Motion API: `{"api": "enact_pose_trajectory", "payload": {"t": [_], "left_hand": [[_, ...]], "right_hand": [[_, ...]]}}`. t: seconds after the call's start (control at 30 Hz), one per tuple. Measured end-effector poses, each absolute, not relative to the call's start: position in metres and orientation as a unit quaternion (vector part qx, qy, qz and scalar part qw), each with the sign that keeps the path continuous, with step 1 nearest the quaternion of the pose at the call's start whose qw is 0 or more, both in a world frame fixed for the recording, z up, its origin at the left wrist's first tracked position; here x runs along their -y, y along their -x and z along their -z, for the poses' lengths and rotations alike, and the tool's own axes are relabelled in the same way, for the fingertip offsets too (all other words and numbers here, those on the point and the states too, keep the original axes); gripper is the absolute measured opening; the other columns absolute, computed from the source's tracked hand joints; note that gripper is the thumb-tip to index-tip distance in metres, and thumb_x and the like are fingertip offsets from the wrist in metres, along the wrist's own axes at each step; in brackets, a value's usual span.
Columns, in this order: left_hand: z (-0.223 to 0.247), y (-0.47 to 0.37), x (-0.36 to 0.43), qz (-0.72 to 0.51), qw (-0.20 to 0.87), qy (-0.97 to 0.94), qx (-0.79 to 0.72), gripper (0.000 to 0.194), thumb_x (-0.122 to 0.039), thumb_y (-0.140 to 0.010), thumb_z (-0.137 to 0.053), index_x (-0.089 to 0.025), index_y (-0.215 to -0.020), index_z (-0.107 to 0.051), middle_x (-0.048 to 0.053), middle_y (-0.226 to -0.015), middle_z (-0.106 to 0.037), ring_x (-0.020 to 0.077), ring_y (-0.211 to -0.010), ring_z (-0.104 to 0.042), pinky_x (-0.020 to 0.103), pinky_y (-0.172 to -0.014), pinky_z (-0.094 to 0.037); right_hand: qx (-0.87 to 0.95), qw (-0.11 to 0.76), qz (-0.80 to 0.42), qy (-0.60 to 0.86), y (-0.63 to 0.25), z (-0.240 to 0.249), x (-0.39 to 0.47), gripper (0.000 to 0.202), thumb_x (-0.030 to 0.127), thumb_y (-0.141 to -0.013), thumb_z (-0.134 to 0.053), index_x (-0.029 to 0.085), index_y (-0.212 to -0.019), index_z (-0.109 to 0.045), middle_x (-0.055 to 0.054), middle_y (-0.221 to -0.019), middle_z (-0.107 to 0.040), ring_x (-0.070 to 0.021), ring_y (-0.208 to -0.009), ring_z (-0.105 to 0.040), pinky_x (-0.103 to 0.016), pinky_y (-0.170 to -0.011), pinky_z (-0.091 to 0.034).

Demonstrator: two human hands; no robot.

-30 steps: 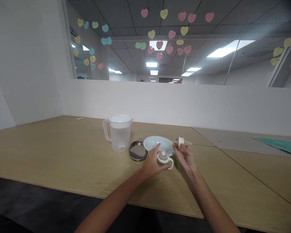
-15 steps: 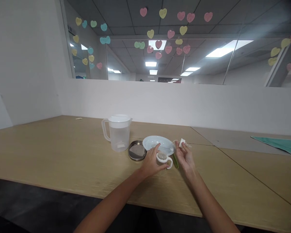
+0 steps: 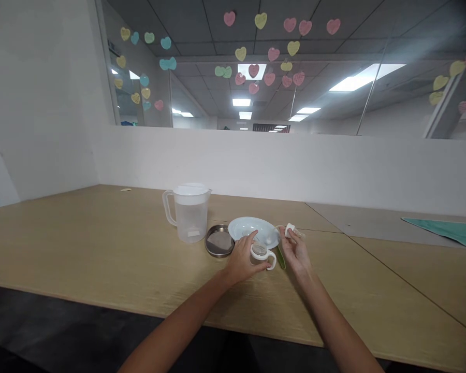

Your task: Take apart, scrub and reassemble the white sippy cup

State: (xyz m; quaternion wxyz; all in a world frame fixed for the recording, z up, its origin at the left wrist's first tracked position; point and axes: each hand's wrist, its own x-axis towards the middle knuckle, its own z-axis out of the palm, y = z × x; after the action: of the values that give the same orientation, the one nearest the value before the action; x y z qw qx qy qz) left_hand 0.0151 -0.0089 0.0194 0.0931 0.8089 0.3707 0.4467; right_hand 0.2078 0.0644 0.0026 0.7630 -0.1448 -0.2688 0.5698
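Note:
My left hand (image 3: pixel 244 259) is wrapped round a small clear cup (image 3: pixel 259 250) with a white rim and a white side handle, standing near the front of the bowl. Held up to the right, my right hand (image 3: pixel 296 254) pinches a small white cap (image 3: pixel 290 229) with a clear part sticking out of its right side. From these fingers a thin pale tube (image 3: pixel 278 227) runs left over the bowl's edge. Just behind the cup lies a shallow pale blue bowl (image 3: pixel 241 224). A green handle (image 3: pixel 281 258) shows between the cup and my right hand; its other end is hidden.
A translucent lidded pitcher (image 3: pixel 192 215) stands left of the bowl. Between them sits a round metal tin (image 3: pixel 219 241), with something flat inside. A teal cloth (image 3: pixel 446 231) lies at the far right of the wooden table (image 3: pixel 101 248). A white wall (image 3: pixel 256 166) rises behind.
My right hand has turned the white cap slightly and shifted it a little left and down. My left hand and the cup have stayed put.

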Motion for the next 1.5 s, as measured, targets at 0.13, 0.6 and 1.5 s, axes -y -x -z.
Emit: {"api": "enact_pose_trajectory", "payload": {"t": [0.13,0.6,1.5], "left_hand": [[-0.019,-0.015,0.008,-0.442,0.09,-0.809,-0.377,0.091,-0.048,-0.064,-0.074,-0.018,-0.138,-0.03,0.013,-0.12,-0.055,0.0291,-0.114,-0.049,0.045,-0.099,-0.037],[-0.024,-0.015,0.012,-0.431,0.089,-0.814,-0.38,0.083,-0.045,-0.065,-0.073,-0.02,-0.135,-0.035,0.011,-0.118,-0.055,0.0274,-0.109,-0.05,0.043,-0.097,-0.038],[-0.025,-0.011,0.015,-0.446,0.011,-0.812,-0.375,0.087,-0.062,-0.067,-0.064,-0.021,-0.137,-0.033,0.013,-0.127,-0.05,0.0299,-0.118,-0.045,0.045,-0.1,-0.033]], "right_hand": [[0.231,0.775,-0.572,0.137,-0.204,-0.004,-0.062,0.024,0.008,-0.065,-0.072,0.019,-0.082,-0.058,0.003,-0.085,-0.068,-0.0109,-0.091,-0.065,-0.024,-0.091,-0.053],[0.327,0.778,-0.472,0.254,-0.193,-0.01,-0.056,0.048,0.014,-0.053,-0.078,0.021,-0.095,-0.057,0.004,-0.088,-0.066,-0.0102,-0.079,-0.064,-0.024,-0.076,-0.055],[0.62,0.666,0.022,0.414,-0.188,-0.019,-0.026,0.039,0.041,-0.072,-0.064,0.022,-0.105,-0.062,-0.009,-0.109,-0.064,-0.0246,-0.105,-0.055,-0.044,-0.097,-0.04]]}}
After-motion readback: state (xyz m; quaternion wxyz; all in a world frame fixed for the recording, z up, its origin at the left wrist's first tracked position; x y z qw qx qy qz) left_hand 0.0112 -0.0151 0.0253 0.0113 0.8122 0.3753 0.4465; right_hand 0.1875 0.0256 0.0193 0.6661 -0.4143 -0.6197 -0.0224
